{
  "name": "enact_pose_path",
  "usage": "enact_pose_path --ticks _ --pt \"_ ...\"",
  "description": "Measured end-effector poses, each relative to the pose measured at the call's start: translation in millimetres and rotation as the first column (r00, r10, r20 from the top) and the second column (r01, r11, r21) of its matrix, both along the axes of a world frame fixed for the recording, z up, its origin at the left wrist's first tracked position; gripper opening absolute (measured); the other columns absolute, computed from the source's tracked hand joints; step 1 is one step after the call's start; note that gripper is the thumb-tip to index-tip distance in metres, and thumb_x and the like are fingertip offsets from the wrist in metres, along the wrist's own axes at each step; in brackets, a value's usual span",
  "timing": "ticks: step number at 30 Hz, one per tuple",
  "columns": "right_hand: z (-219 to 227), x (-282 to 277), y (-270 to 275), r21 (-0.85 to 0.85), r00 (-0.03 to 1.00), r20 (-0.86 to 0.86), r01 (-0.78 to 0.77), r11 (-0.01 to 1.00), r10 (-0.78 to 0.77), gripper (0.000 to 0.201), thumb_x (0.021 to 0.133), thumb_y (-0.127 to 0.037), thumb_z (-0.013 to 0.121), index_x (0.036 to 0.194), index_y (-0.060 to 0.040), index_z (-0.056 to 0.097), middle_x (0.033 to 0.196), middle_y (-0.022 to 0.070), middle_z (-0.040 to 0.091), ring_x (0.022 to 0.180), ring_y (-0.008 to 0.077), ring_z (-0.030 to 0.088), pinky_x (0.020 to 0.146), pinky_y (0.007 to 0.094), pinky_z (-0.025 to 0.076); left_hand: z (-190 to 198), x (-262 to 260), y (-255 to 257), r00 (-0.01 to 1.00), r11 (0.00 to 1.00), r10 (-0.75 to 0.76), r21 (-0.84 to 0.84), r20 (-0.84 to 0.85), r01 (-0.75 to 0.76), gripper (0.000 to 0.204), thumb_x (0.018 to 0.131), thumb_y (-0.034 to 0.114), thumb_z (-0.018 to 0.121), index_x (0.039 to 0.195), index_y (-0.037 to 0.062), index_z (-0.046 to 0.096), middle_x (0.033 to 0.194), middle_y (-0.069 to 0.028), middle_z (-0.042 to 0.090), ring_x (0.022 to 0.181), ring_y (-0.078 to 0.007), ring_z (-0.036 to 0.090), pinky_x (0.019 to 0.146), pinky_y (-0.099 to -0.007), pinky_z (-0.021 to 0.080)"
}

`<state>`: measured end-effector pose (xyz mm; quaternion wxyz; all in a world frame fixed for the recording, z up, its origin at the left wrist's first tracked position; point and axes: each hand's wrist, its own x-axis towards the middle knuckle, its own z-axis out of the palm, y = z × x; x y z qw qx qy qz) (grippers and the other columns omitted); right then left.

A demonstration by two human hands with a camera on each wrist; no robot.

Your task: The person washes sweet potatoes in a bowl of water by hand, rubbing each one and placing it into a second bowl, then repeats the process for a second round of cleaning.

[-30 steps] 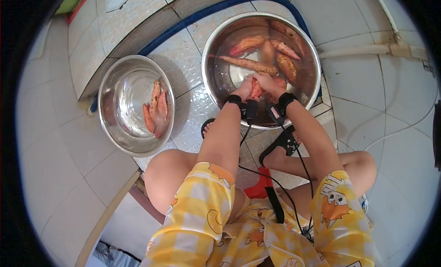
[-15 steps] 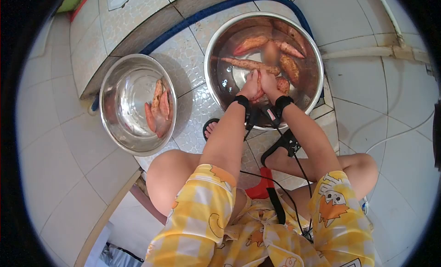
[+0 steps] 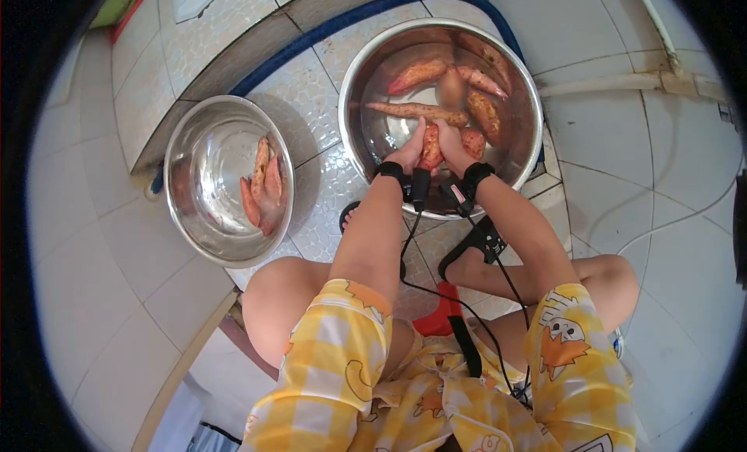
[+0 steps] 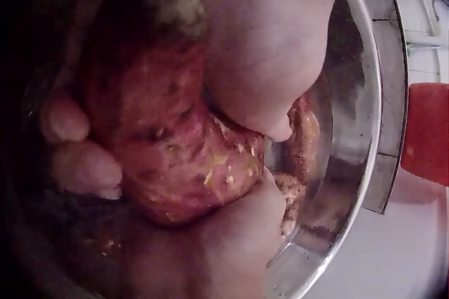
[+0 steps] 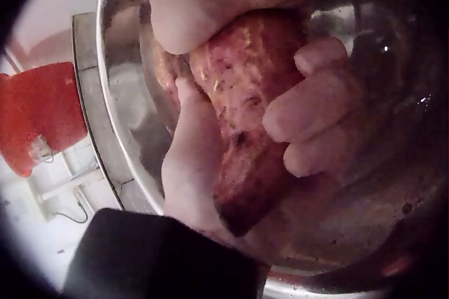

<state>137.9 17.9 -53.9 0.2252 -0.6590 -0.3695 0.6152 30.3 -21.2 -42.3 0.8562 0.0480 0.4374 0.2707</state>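
Observation:
A reddish sweet potato [image 3: 431,146] is held between both hands inside the large steel basin [image 3: 348,133], which has water in it. My left hand [image 3: 406,152] grips it from the left and my right hand [image 3: 454,145] from the right. In the right wrist view, curled fingers [image 5: 312,113] and a thumb wrap the blotchy, wet skin of the sweet potato [image 5: 245,103]. The left wrist view shows fingertips [image 4: 84,166] along one side of it. Another sweet potato [image 3: 473,143] lies beside the right hand, and a long one [image 3: 416,111] lies just beyond both hands.
Several more sweet potatoes [image 3: 420,75] lie in the basin's far part. A smaller steel basin [image 3: 175,187] stands on the tiles to the left with several sweet potatoes [image 3: 261,180] in it. Behind runs a blue hose [image 3: 311,38]. Cables [image 3: 498,269] hang from the wrists.
Both hands have kept hold of the sweet potato while shifting and turning it. Their fingertips have drawn apart, so more of its upper side shows between them now.

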Motion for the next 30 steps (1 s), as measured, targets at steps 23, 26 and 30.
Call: enact_pose_path --ticks 23,26,30 --pt "-22 7 -4 0.124 0.964 -0.064 -0.248 0.961 0.257 0.049 0.079 -0.034 0.055 0.104 0.0056 0.041 0.094 0.0147 0.052 0.086 0.0218 0.052 0.073 0.0321 0.044 -42 3 -3 0.167 0.679 0.114 0.199 -0.979 0.707 0.030 0.085 0.024 0.041 0.105 0.0042 0.048 0.099 -0.0209 0.054 0.091 -0.0364 0.052 0.075 -0.0449 0.044" --pt "2 2 -8 0.071 0.967 -0.113 -0.222 0.972 0.229 0.045 0.081 -0.031 0.054 0.105 0.0042 0.040 0.094 0.0146 0.052 0.087 0.0222 0.053 0.073 0.0315 0.044 -68 9 -2 0.202 0.860 -0.022 0.084 -0.979 0.504 0.032 0.086 0.028 0.037 0.105 0.0047 0.049 0.095 -0.0202 0.056 0.085 -0.0358 0.055 0.074 -0.0441 0.046" --pt "-21 3 -7 0.383 0.948 0.060 -0.311 0.870 0.312 0.040 0.081 -0.026 0.053 0.106 0.0016 0.041 0.093 0.0145 0.054 0.087 0.0224 0.053 0.072 0.0312 0.044 -77 13 -5 0.592 0.963 0.107 0.231 -0.799 0.137 0.036 0.091 0.031 0.027 0.102 0.0030 0.046 0.079 -0.0143 0.057 0.064 -0.0259 0.057 0.053 -0.0376 0.047"
